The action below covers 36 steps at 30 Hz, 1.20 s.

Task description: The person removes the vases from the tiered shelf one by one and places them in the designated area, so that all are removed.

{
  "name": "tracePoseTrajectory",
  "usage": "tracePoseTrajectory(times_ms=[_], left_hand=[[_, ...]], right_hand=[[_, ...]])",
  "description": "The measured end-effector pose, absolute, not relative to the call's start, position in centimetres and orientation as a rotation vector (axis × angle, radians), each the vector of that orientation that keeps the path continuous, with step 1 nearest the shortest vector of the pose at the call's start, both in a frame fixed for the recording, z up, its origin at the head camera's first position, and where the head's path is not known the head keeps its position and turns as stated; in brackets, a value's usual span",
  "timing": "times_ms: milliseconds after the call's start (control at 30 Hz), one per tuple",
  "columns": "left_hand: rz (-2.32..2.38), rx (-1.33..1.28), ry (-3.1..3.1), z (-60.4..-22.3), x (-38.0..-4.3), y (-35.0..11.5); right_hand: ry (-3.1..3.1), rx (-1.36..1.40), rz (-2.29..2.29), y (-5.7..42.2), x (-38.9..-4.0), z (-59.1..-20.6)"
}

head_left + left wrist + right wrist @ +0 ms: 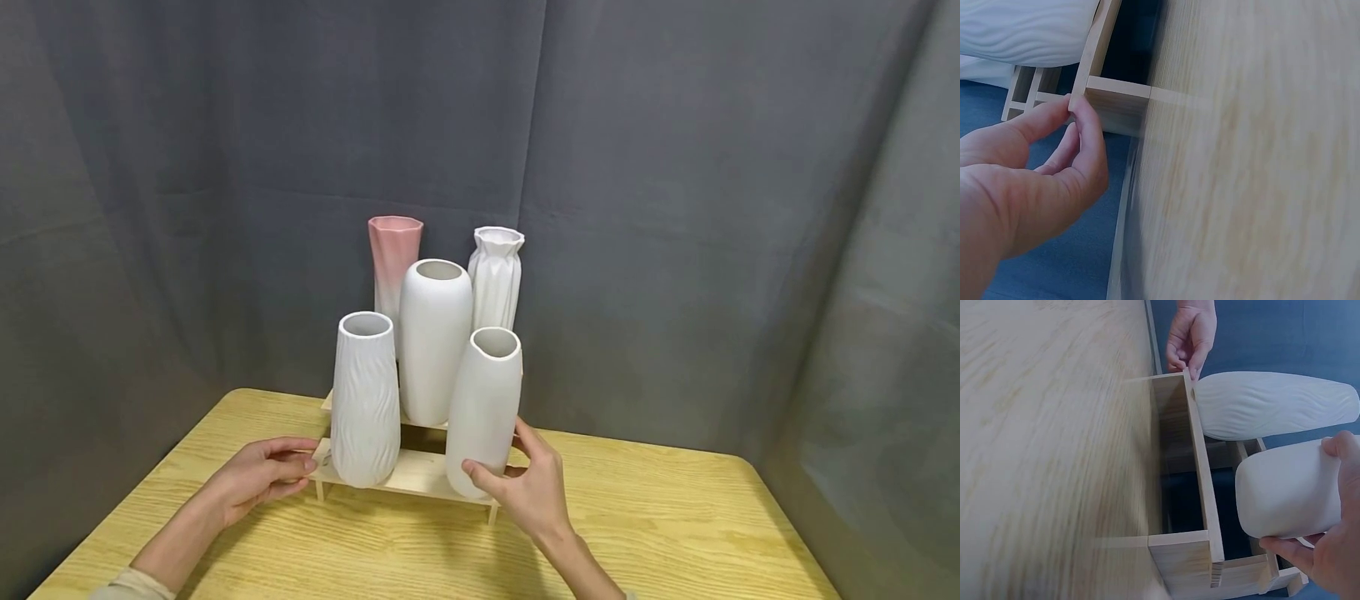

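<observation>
My left hand (258,477) pinches the left end of a tiered wooden stand (420,472) at its lowest step. In the left wrist view, thumb and finger (1088,128) meet at the corner of that board. My right hand (534,483) grips a smooth white vase (483,408) with a slanted rim near its base, thumb in front and fingers behind. The right wrist view shows a gap between this vase's bottom (1266,494) and the front board (1200,462). A white vase with wavy ridges (365,408) stands upright on the left of the lowest step.
Behind, a tall smooth white vase (437,350) stands on the middle step. Farther back are a pink-and-white vase (396,250) at left and a white pleated vase (495,279) at right. The stand rests on a wood-grain table (660,517) before a grey curtain (675,208).
</observation>
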<state>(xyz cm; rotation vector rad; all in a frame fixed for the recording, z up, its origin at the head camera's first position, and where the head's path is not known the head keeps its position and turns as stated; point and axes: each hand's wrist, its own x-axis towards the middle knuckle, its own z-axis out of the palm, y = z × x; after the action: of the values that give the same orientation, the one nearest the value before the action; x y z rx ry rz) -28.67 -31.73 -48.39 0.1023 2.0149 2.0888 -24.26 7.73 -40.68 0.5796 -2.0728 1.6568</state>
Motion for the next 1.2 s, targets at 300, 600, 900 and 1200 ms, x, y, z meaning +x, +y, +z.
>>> tracePoseTrajectory(times_ms=[300,600,900,1200], left_hand=[[2.068,0.104,2.043,-48.5,-28.6,-31.7],[2.072,0.108,2.034,-48.6,-28.6,-31.8],[2.068,0.119,2.037,-48.1,-28.4,-31.5],[2.07,0.12,2.026,-48.4,-28.6,-31.7]], right_hand=[[-2.081,0.579,1.608,8.1,-24.9,-41.1],[-2.079,0.583,1.587,9.2,-26.1,-42.2],[-2.059,0.568,1.629,9.8,-26.1,-41.5],[-2.056,0.527,1.587,10.5,-26.0,-40.6]])
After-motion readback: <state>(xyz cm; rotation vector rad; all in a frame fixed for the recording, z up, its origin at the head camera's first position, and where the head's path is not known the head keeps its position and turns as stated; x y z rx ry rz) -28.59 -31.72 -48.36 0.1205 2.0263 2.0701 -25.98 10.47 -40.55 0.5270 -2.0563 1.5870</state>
